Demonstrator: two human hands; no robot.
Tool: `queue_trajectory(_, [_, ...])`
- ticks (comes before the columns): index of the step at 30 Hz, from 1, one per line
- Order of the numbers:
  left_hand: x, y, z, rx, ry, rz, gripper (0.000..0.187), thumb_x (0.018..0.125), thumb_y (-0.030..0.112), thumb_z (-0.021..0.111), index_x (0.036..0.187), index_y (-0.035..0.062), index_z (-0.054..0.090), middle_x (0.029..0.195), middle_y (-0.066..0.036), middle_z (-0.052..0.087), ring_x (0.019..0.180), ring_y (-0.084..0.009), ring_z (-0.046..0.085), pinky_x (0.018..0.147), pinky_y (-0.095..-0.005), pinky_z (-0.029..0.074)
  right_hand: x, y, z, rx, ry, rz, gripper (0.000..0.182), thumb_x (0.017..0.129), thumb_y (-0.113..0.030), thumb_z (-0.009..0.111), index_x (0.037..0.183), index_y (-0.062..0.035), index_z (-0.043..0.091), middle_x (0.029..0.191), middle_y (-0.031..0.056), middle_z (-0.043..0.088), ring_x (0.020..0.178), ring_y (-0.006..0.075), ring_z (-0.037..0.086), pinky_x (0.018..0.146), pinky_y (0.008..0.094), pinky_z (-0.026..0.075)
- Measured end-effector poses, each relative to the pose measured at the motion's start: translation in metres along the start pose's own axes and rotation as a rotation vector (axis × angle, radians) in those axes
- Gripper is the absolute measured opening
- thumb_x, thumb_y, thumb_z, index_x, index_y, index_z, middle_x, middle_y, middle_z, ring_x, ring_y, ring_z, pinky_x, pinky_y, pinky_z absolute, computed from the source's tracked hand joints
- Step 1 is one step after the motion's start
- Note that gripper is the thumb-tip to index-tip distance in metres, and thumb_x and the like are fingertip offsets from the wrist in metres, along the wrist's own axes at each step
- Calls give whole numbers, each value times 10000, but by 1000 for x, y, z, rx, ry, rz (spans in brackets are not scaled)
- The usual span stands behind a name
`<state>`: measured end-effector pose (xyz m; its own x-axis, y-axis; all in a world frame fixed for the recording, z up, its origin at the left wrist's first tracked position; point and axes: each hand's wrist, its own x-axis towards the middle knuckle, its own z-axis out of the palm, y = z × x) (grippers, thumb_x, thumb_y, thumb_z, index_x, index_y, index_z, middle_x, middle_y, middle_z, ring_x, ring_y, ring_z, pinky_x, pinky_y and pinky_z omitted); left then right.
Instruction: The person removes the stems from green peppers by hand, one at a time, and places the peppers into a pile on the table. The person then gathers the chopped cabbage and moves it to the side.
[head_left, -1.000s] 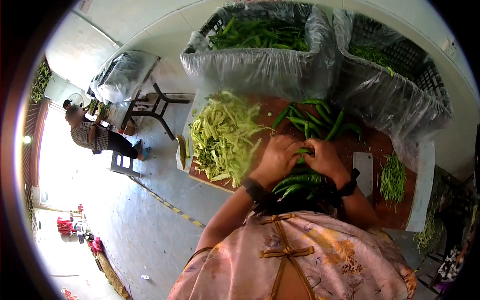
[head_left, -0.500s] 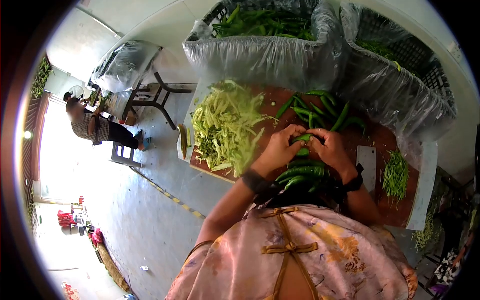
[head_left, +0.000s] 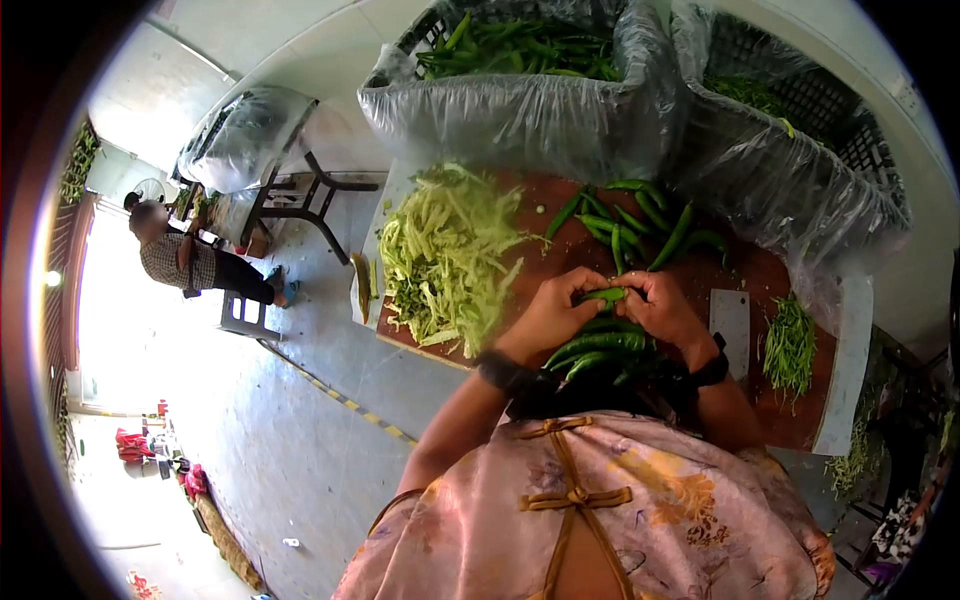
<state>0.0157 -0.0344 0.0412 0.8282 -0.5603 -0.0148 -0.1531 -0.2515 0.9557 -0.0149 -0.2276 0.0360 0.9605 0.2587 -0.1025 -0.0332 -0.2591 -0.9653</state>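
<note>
A green chili pepper point(head_left: 604, 296) is held between both hands over the brown board point(head_left: 530, 200). My left hand point(head_left: 556, 312) pinches its left part. At the other end, the closed fingers of my right hand point(head_left: 664, 308) grip it and partly cover it. Beyond the hands lies a loose group of whole green peppers point(head_left: 655, 222). Nearer my body, more green peppers point(head_left: 600, 348) rest side by side under my wrists. A large heap of pale yellow-green pepper cores point(head_left: 445, 255) sits left of my left hand. Right of my right hand are a flat grey metal plate or blade point(head_left: 730, 325) and a bundle of green stems point(head_left: 790, 348).
Two plastic-lined crates stand behind the board: the left crate point(head_left: 520, 110) holds green peppers, the right crate point(head_left: 800, 160) green pieces. At far left, a person point(head_left: 180, 250) stands beside a grey stool point(head_left: 248, 316) and a table point(head_left: 290, 200).
Both hands have come slightly closer to my body with the pepper, which shows differently between the fingers. The whole view has shifted a little.
</note>
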Motion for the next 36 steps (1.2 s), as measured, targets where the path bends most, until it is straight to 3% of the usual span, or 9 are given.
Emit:
queue_trajectory(4, [-2,3,-1,-123,-73,8,234,788,13,610,1019,-8,585,961,-61,603,929,-139,556,833,-277,444,1,14,4,260,47,16,223,851,15,424,986,46,599,708,43,584,572,56,498,506,197,396])
queue_trajectory(6, [-2,-2,1,-199,-67,23,232,819,32,598,1046,-4,568,954,-41,596,889,-108,550,772,-252,463,1,16,4,386,40,52,225,848,28,417,977,42,600,707,42,576,555,53,478,496,195,380])
queue_trajectory(8, [-2,-2,0,-244,-48,-25,226,834,42,588,1054,-3,562,952,-37,594,842,-98,551,721,-237,466,0,18,4,618,18,46,177,862,-70,496,943,11,630,702,10,577,621,45,508,532,192,404])
queue_trajectory(12, [0,-8,1,-337,-15,-67,213,867,74,564,1066,-1,554,930,-37,599,711,-75,545,590,-202,456,-1,4,5,638,64,36,156,850,-71,543,948,10,634,724,6,587,627,42,512,546,185,410])
queue_trajectory(14, [-1,-8,1,-357,-14,-78,212,870,78,561,1067,0,555,914,-36,605,693,-75,545,590,-202,457,-2,-2,8,377,151,-22,153,831,-69,577,945,11,641,737,4,598,638,34,513,566,179,412])
queue_trajectory(18, [-2,-11,0,-368,-33,-131,208,875,90,560,1063,1,560,889,-41,622,652,-71,544,575,-203,459,-1,0,6,313,135,-48,158,817,-78,600,928,25,646,780,13,625,664,53,541,609,195,436])
queue_trajectory(23, [-4,-10,0,-327,-40,-119,196,877,93,557,1051,2,565,881,-43,628,619,-66,539,557,-201,455,-2,-1,7,-13,193,-202,159,808,-77,605,903,45,642,834,46,662,744,85,582,676,233,474])
queue_trajectory(33, [-9,-1,-2,-377,-86,-199,191,880,94,548,1048,7,574,848,-31,628,613,-54,518,554,-196,433,-5,-2,2,173,68,-129,159,822,-82,589,918,34,643,769,28,644,685,49,550,606,203,450])
queue_trajectory(36, [-9,-3,-3,-424,-115,-223,198,883,99,545,1055,7,574,854,-36,629,620,-52,513,559,-192,431,-5,5,0,275,-7,20,176,821,-21,526,948,43,630,774,55,622,654,48,529,586,194,430])
